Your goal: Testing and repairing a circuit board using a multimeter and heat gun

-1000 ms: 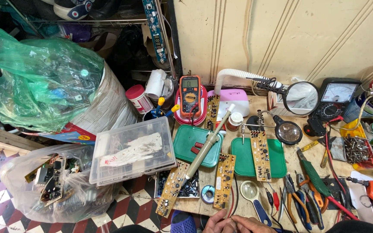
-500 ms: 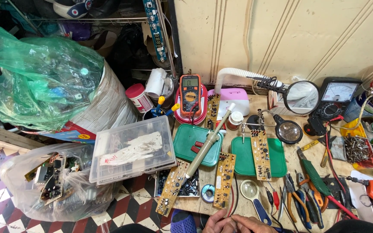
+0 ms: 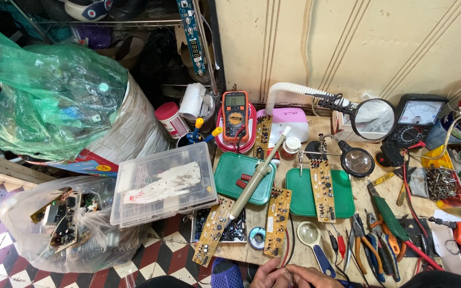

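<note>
Your left hand point(image 3: 272, 276) and right hand point(image 3: 316, 277) sit together at the near edge of the bench, mostly cut off; I cannot tell if the fingers grip anything; the long circuit board point(image 3: 277, 221) lies just ahead, by the solder roll point(image 3: 257, 237); lift your hands into view; work slowly.

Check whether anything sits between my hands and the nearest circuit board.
Nothing visible blocks it. The circuit board lies just ahead of the hands. A solder reel flanks it on the left, a magnifying glass on the right; thin leads run alongside.
</note>
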